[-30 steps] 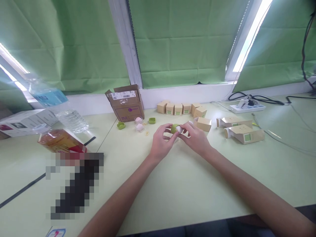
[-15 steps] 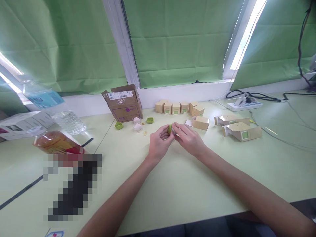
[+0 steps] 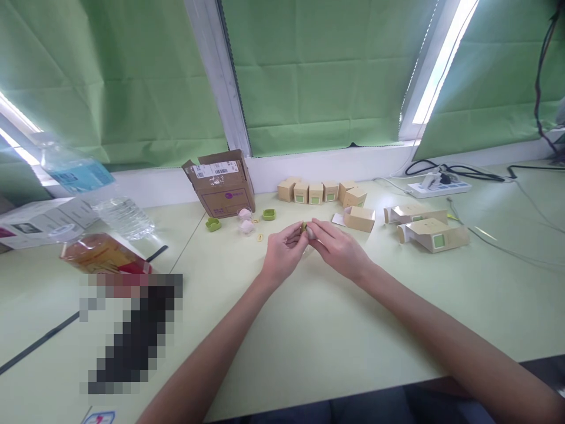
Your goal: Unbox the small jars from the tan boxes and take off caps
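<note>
Both of my hands meet over the middle of the pale green table. My left hand and my right hand pinch one small green object between their fingertips; a whitish part shows beside it. The object is mostly hidden by my fingers. Just beyond my right hand lies an open tan carton. Two small green pieces and two pale pink items rest to the left of my hands.
A row of small tan boxes lines the back. Two longer cartons lie at right, near a power strip with cables. A cardboard box stands behind. Water bottle and an amber bottle sit at left.
My hands have closed in around the green object, so less of it shows now. They have shifted slightly left and farther from me.
</note>
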The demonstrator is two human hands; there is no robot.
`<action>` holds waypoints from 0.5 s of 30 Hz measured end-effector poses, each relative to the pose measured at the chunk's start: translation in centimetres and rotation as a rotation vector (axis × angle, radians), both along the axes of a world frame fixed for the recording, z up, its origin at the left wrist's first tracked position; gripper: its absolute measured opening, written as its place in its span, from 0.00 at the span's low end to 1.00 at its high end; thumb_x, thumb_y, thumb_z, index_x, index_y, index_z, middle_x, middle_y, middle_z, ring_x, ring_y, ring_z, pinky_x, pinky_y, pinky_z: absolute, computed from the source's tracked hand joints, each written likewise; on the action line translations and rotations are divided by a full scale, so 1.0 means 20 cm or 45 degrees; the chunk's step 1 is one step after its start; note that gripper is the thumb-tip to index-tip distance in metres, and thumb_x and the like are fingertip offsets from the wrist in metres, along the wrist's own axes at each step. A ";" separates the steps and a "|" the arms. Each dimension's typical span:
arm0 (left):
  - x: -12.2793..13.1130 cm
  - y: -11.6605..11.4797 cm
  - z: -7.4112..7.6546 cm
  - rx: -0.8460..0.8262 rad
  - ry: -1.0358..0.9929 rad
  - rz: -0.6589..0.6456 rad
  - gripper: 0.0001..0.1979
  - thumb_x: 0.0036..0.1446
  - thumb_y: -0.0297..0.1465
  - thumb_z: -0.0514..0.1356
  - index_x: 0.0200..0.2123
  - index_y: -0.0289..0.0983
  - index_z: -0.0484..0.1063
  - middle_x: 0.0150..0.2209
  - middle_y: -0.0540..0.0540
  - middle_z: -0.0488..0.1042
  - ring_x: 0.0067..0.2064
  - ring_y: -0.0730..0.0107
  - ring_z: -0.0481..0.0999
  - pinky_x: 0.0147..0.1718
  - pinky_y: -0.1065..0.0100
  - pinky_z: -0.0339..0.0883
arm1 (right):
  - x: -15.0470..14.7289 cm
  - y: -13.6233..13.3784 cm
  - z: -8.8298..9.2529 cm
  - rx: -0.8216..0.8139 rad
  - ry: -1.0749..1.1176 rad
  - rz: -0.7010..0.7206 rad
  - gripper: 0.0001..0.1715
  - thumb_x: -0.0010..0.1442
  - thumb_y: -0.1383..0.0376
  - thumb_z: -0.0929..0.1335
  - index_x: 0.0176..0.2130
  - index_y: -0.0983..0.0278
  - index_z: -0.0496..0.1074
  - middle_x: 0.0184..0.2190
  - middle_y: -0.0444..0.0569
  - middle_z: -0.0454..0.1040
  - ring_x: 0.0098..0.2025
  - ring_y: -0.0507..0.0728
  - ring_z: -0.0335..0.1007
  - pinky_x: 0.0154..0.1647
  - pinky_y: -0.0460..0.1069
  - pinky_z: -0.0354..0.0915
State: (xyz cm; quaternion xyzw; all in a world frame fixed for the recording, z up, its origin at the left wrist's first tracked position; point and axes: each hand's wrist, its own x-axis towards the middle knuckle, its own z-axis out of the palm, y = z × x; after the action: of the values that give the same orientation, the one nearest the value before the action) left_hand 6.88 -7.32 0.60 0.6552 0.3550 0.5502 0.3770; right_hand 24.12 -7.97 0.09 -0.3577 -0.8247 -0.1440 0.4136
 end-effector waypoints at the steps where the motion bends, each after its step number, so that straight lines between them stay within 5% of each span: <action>1: 0.00 0.00 0.01 -0.042 -0.043 -0.011 0.18 0.59 0.37 0.67 0.49 0.33 0.78 0.44 0.40 0.83 0.45 0.58 0.83 0.49 0.58 0.79 | 0.00 0.00 0.00 0.017 0.029 0.023 0.19 0.73 0.64 0.63 0.60 0.63 0.68 0.53 0.60 0.77 0.52 0.63 0.78 0.53 0.57 0.76; 8: -0.02 0.02 0.05 -0.265 -0.296 -0.192 0.24 0.54 0.41 0.71 0.49 0.33 0.75 0.42 0.39 0.82 0.41 0.59 0.82 0.40 0.56 0.82 | -0.01 -0.02 0.03 -0.217 0.350 0.202 0.19 0.72 0.62 0.64 0.60 0.58 0.67 0.52 0.55 0.78 0.51 0.62 0.78 0.49 0.57 0.78; 15: -0.02 0.04 0.05 -0.337 -0.359 -0.196 0.26 0.52 0.40 0.73 0.50 0.32 0.75 0.39 0.41 0.82 0.36 0.64 0.82 0.40 0.59 0.81 | -0.04 -0.03 0.02 -0.528 0.741 0.316 0.21 0.69 0.58 0.68 0.60 0.57 0.70 0.53 0.51 0.78 0.51 0.59 0.79 0.55 0.57 0.77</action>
State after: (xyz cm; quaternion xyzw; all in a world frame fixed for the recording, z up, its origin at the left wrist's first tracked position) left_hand 6.48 -6.52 1.69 0.5417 0.3169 0.5544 0.5467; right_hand 23.32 -8.59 0.43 -0.3572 -0.7214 0.1847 0.5638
